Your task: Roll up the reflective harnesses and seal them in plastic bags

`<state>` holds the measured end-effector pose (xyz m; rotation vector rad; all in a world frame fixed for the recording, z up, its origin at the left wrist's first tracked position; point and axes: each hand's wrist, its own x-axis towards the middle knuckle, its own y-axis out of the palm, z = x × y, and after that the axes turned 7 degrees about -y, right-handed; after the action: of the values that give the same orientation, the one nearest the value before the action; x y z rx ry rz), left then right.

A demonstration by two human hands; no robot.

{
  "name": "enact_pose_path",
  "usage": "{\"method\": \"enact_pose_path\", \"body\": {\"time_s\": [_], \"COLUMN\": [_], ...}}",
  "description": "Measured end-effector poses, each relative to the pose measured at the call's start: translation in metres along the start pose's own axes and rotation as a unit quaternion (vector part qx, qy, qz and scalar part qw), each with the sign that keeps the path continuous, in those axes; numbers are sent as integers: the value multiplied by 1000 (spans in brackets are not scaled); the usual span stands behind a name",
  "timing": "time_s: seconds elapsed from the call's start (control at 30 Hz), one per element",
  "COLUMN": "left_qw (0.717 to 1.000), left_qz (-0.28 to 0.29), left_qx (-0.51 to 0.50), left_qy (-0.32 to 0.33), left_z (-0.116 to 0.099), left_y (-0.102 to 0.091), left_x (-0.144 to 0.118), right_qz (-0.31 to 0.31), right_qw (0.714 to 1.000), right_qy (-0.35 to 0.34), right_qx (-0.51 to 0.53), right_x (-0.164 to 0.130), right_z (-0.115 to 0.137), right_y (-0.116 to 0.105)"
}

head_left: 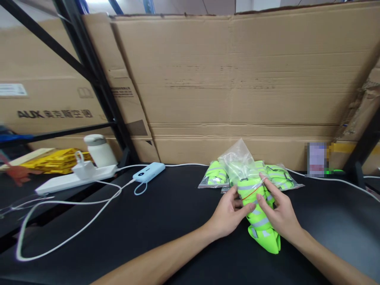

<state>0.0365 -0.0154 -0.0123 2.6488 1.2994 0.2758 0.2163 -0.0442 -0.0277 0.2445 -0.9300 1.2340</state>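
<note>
A rolled neon-green reflective vest (261,221) with silver bands is partly inside a clear zip bag (237,156), whose red seal line crosses the roll. The vest's lower end sticks out of the bag toward me. My left hand (230,211) grips the left side of the roll, thumb on top. On the right side, my right hand (280,209) holds the roll and the bag's edge, its thumb pressed on the front. Behind them on the black table lie bagged green vests, one at the left (216,173) and another at the right (279,176).
A light blue power bank (149,172) with a white cable lies left of the bags. Farther left are a white power strip (77,180), a white bottle (100,150) and yellow packets (56,160). Cardboard (231,79) walls the back; a blurred-out phone (317,159) leans there.
</note>
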Motion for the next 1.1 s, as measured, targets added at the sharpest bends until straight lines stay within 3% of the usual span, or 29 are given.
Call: {"method": "enact_pose_path", "body": {"time_s": [0.2, 0.33, 0.6, 0.8, 1.1], "left_qw": [999, 998, 996, 995, 992], "left_qz": [-44, -66, -84, -101, -123], "left_qx": [5, 3, 22, 9, 20], "left_qy": [16, 0, 2, -15, -21], "left_z": [-1, -2, -4, -5, -4], "left_y": [-4, -6, -8, -8, -6], "left_x": [4, 5, 5, 3, 4], "right_qz": [16, 61, -60, 5, -27], "right_qw": [995, 993, 984, 979, 982], "right_qy": [65, 57, 123, 157, 136], "right_qx": [78, 85, 116, 127, 129], "right_x": [2, 1, 0, 4, 6], "right_z": [-4, -6, -5, -6, -18], "right_y": [0, -4, 4, -1, -2]}}
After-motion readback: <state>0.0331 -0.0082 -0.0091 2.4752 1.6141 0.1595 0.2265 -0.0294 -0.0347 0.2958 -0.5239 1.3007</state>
